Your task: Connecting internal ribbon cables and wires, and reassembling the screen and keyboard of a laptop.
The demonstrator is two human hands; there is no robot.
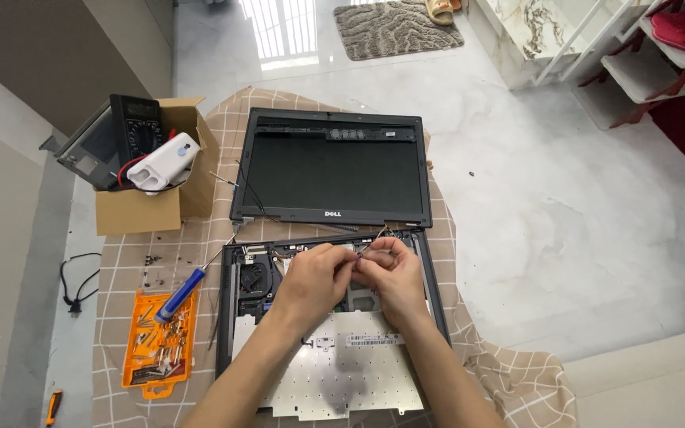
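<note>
Pinched together over the middle of the opened laptop base (231,317), the left hand (315,273) and right hand (390,273) meet fingertip to fingertip on something small and thin, most likely a ribbon cable or connector near the upper edge of the chassis; what exactly sits between the fingers is too small to tell. Largest on the checked tablecloth (120,269) is the laptop itself, its screen panel (331,170) laid back flat so the base is exposed. Its keyboard (342,372) lies flipped over toward the person, metal underside up, which leaves the cooling fan (252,276) and boards open to reach. To the left, a cardboard box (148,208) holds a black multimeter (138,123) and a white tool (162,162), parked out of the way. An orange bit tray (158,345) sits close by, a blue-handled screwdriver (180,295) resting across it within easy reach. Loose screws (152,261) are gathered above the tray.
</note>
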